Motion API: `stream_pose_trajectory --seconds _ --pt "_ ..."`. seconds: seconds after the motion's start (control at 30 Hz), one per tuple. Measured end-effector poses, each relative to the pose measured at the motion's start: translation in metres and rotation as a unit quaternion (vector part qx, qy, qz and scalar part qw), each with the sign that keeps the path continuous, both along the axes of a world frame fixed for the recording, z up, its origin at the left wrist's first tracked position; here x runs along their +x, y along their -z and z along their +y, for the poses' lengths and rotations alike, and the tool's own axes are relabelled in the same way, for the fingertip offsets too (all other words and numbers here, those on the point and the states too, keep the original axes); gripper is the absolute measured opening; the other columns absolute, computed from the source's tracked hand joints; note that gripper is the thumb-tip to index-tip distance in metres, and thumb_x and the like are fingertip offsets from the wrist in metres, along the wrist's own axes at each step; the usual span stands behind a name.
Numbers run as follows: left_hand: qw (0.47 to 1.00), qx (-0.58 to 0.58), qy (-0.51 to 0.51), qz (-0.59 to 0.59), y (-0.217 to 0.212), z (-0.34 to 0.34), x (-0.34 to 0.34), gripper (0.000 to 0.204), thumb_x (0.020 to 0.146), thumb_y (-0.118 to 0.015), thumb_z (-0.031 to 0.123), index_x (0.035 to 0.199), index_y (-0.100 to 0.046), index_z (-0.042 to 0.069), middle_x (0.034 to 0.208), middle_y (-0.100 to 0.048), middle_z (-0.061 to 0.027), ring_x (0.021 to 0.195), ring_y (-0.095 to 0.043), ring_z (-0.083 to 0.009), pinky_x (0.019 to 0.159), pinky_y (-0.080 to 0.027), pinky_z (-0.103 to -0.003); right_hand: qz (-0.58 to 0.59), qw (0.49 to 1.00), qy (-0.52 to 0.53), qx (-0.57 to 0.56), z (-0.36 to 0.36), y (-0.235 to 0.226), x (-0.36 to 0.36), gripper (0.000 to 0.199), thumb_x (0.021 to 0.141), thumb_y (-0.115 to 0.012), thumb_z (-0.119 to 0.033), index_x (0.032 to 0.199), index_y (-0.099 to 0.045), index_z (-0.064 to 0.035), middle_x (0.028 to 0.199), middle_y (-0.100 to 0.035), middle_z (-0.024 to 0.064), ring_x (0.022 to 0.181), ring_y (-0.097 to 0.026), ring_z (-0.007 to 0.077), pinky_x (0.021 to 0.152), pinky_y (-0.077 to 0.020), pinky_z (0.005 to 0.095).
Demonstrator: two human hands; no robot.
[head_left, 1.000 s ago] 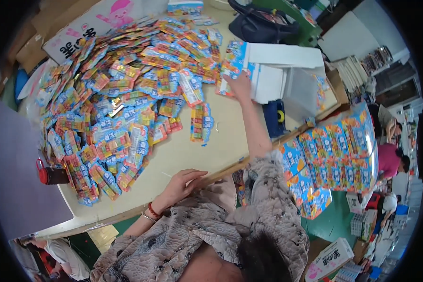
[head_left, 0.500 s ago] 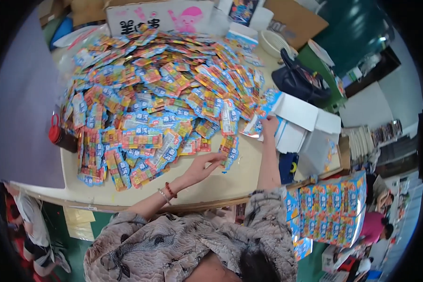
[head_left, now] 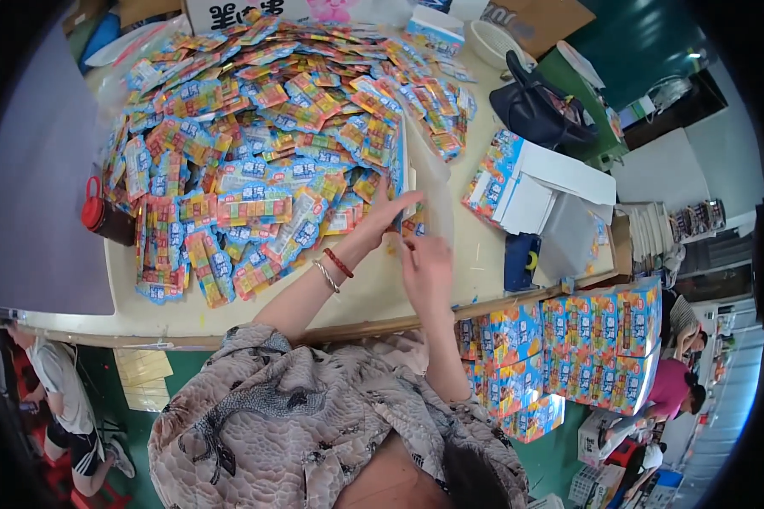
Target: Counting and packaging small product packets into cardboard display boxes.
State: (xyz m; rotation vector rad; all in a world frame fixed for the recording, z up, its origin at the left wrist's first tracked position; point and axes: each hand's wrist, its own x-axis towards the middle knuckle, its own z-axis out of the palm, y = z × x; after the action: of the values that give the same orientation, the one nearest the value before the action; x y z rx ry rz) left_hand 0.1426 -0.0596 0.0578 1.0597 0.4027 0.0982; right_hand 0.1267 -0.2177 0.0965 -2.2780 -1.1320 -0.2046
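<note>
A big heap of small colourful snack packets (head_left: 263, 144) covers the pale table (head_left: 373, 297). At the heap's near right edge stands a clear plastic bag (head_left: 431, 182) with a few packets behind its film. My left hand (head_left: 384, 219), with a red and a silver bracelet on the wrist, pinches the bag's left side right against the packets. My right hand (head_left: 426, 265) grips the bag's lower edge just in front of it. The two hands are almost touching.
Flat printed cartons (head_left: 526, 182) and a black handbag (head_left: 539, 110) lie to the right. Filled colourful boxes (head_left: 569, 339) are stacked below the table's right edge. A red-lidded bottle (head_left: 98, 216) stands at the left. Other people are at lower left (head_left: 59, 390) and far right (head_left: 671, 382).
My right hand has come back from the cartons on the right. My left hand left the bare tabletop, and both now meet at the clear bag by the heap.
</note>
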Motion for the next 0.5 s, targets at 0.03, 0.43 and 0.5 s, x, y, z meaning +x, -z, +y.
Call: stream_pose_trajectory --seconds 0.03,0.43,0.5 --pt "1.000 0.000 -0.010 0.005 0.007 0.004 -0.005 0.125 0.072 -0.076 0.047 0.151 0.010 0.003 0.140 -0.042 -0.0179 0.105 -0.060 -0.0272 0.070 -0.054 -0.033 0.005 1.000 -0.010 0.000 -0.001 -0.002 0.000 0.024 0.080 -0.067 -0.008 0.103 -0.060 -0.0035 0.098 -0.060 0.0160 0.096 -0.055 0.0349 0.086 -0.0415 0.0469" --pt "0.967 0.221 0.115 -0.059 -0.002 0.009 -0.058 0.114 0.073 -0.069 0.035 0.150 0.006 -0.005 0.158 -0.006 -0.0232 0.147 -0.009 -0.0312 0.118 -0.009 -0.038 0.469 0.877 0.045 0.092 -0.051 -0.009 0.066 0.063 0.094 -0.058 -0.021 0.145 -0.027 -0.0001 0.114 -0.061 0.0110 0.092 -0.063 0.0185 0.071 -0.0537 0.0325" --pt "0.973 0.170 0.138 -0.075 -0.016 0.005 -0.068 0.105 0.077 -0.064 0.031 0.151 0.003 -0.003 0.158 -0.009 -0.0225 0.147 -0.010 -0.0317 0.118 -0.011 -0.038 0.419 0.898 0.097 0.092 -0.053 0.012 0.066 0.056 0.089 -0.062 -0.023 0.137 -0.041 -0.0035 0.108 -0.064 0.0179 0.094 -0.064 0.0236 0.066 -0.0543 0.0337"
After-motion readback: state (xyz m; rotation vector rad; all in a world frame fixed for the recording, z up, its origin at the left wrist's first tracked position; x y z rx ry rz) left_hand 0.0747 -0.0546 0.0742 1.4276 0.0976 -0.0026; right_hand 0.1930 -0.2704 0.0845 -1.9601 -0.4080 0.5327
